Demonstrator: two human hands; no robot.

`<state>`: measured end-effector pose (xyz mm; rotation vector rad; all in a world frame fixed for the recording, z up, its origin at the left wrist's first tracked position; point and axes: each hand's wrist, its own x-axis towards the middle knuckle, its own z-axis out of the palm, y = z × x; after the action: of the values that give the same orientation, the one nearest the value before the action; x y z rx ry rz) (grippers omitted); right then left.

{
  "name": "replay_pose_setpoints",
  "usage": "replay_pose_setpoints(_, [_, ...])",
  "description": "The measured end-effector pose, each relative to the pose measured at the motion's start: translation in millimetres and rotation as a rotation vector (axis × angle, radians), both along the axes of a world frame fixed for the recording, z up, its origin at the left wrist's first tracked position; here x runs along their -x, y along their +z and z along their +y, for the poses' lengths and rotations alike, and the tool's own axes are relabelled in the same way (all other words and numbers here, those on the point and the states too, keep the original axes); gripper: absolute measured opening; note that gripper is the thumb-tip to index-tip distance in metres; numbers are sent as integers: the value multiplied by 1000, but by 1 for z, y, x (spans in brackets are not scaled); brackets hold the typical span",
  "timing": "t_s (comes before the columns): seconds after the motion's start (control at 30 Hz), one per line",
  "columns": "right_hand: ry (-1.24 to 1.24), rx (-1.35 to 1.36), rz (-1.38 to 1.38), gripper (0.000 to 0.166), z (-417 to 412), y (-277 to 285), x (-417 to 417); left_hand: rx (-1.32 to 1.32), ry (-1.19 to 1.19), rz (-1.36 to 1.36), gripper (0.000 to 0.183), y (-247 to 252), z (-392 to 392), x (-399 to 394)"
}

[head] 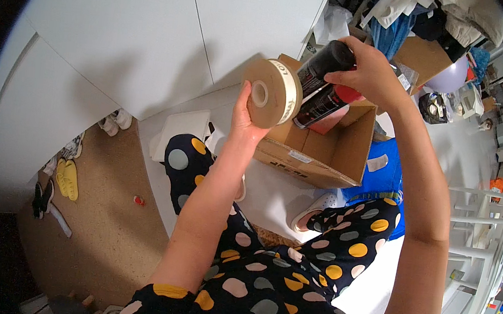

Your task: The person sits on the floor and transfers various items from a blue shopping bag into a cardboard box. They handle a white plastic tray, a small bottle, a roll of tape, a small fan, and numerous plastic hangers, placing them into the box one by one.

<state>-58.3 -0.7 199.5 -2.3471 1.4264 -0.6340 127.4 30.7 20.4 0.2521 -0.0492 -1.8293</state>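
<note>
My left hand point(248, 120) holds a spool of printed ribbon point(288, 92) with brown cardboard sides, raised beside the open cardboard box point(308, 165). The hub of the spool faces left. Over the box, my right hand point(368, 72) is closed around the upper end of a black-capped spray can point(323, 65). A second black can with a red cap point(323, 105) leans just below it, close under my palm. Whether that can is also gripped, I cannot tell. Inside the box, a pinkish-red item point(331, 121) shows behind the cans.
A white cabinet point(146, 17) stands ahead and left. Yellow shoes point(67, 179) and other footwear lie beneath it on a brown mat point(107, 215). A blue bag point(381, 170) touches the box's right side. Piled clothes point(399, 16), a balloon point(448, 76) and white chairs point(483, 223) are right.
</note>
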Motion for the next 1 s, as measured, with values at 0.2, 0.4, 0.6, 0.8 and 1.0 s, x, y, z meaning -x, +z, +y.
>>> replay_pose_setpoints(0.2, [-240,-166,275,54,-44,-98,37,-363,65,-314,48,-56,-52,11])
replay_pose_setpoints(0.4, [-505,-461,315,64,-63,-242,48,-373,1,-1333,44,-170,-109,44])
replay_pose_setpoints(0.6, [-592,-641,203,56,-80,-333,30,-417,-386,-2077,59,-180,-141,81])
replay_pose_setpoints(0.8, [-654,-678,140,57,-107,-387,1,-553,-501,-2211,69,-247,-161,86])
replay_pose_setpoints(1.0, [-632,-703,82,57,-116,-418,-26,-509,-303,-2172,51,-299,-152,80])
